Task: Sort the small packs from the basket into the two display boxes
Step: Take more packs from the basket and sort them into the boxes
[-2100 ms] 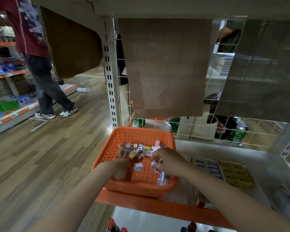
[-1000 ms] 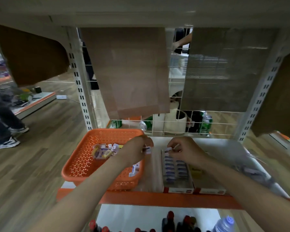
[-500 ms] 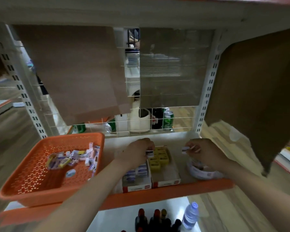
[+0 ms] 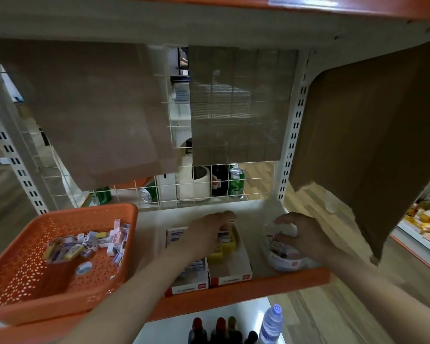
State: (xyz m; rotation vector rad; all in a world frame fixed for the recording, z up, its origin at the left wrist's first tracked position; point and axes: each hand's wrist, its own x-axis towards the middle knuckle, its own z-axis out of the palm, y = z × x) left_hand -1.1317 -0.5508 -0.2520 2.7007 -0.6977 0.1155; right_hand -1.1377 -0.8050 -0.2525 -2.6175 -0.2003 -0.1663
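White shelf (image 4: 199, 213) carries two cardboard display boxes (image 4: 230, 278) at its front edge. Above, left hand (image 4: 206, 235) pinches a small white pack (image 4: 224, 235); right hand (image 4: 305, 235) grip unclear.

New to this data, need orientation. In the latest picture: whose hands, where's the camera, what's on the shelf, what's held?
No machine here: these are a person's bare hands, filmed by a wide-angle camera on their head that looks down at a shop shelf. On it sit an orange basket of loose small packs, a left display box, a right display box and a round clear tub. The left hand pinches a pack over the boxes. The right hand arches over the tub; blur hides whether it holds anything.
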